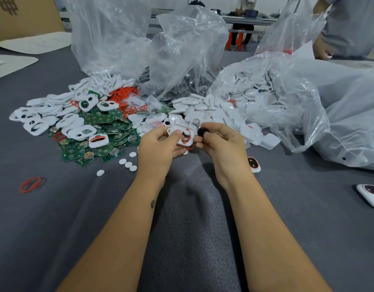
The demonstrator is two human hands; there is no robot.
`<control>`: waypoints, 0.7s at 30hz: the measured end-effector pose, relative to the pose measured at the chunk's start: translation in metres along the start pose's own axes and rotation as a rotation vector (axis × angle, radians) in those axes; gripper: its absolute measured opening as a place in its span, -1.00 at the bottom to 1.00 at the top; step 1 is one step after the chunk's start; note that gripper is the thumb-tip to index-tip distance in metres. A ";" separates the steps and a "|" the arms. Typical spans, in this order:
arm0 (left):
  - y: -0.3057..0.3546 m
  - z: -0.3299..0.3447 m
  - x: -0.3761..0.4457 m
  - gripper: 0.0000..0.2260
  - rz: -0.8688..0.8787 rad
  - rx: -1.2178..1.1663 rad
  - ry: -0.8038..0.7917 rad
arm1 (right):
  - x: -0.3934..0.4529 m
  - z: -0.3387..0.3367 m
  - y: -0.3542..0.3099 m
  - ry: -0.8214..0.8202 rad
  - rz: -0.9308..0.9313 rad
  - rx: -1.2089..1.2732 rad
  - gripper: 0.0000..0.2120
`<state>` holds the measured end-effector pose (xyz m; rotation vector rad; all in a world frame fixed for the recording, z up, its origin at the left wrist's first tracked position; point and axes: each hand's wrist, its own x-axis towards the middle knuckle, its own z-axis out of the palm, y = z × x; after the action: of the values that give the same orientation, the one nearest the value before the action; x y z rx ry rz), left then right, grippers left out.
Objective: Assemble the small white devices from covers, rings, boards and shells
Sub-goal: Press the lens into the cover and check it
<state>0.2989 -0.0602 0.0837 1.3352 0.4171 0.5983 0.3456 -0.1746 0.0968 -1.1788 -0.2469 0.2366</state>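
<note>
My left hand (160, 144) grips a white cover (183, 134) with a red ring seated round its opening, held just above the grey table. My right hand (219, 140) pinches a small black round piece (201, 131) right beside the cover's right edge. Behind my hands lie heaps of parts: white covers (61, 121) at the left, green boards (101, 131) under them, red rings (124, 95) further back, white shells (234, 106) spilling from a bag at the right.
Two assembled devices (254, 164) (370, 193) lie on the grey table (192, 207) at the right. A loose red ring (30, 184) and small white discs (128, 164) lie at the left. Clear plastic bags (181, 49) stand behind. Another person (350, 26) stands far right.
</note>
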 end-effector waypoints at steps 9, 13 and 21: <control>0.001 -0.002 -0.001 -0.87 0.008 0.010 -0.022 | -0.001 -0.002 -0.001 0.055 -0.068 -0.235 -0.87; 0.002 -0.003 -0.002 -0.79 0.035 0.025 -0.054 | -0.003 0.002 0.000 0.063 -0.125 -0.349 -0.89; 0.002 0.000 -0.002 -0.73 0.020 -0.014 -0.082 | -0.005 0.006 0.004 0.129 -0.224 -0.482 -0.80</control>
<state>0.2968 -0.0617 0.0858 1.3474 0.3327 0.5603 0.3392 -0.1694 0.0950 -1.6220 -0.3308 -0.1045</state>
